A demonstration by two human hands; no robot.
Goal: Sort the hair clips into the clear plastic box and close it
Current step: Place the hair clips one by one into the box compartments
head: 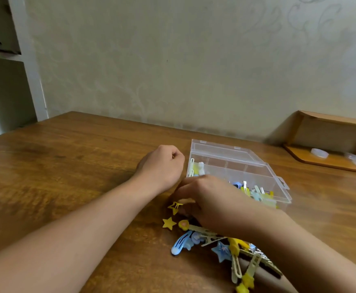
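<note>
The clear plastic box (pixel 257 166) stands open on the wooden table (pixel 67 166), its lid (pixel 219 148) tipped back. Several clips lie in its compartments. A loose pile of hair clips lies in front of it: a yellow outline star (pixel 174 206), a solid yellow star (pixel 169 223), a blue snap clip (pixel 180 245), a blue star (pixel 222 250) and long cream clips (pixel 236 269). My left hand (pixel 162 163) rests on the table as a fist just left of the box; nothing shows in it. My right hand (pixel 213 199), blurred, reaches down over the pile's top, fingertips beside the outline star.
A wooden corner tray (pixel 321 161) with small clear items sits at the far right against the wall. A white shelf unit (pixel 31 70) stands at the left beyond the table's edge. Bare tabletop stretches left of my left arm.
</note>
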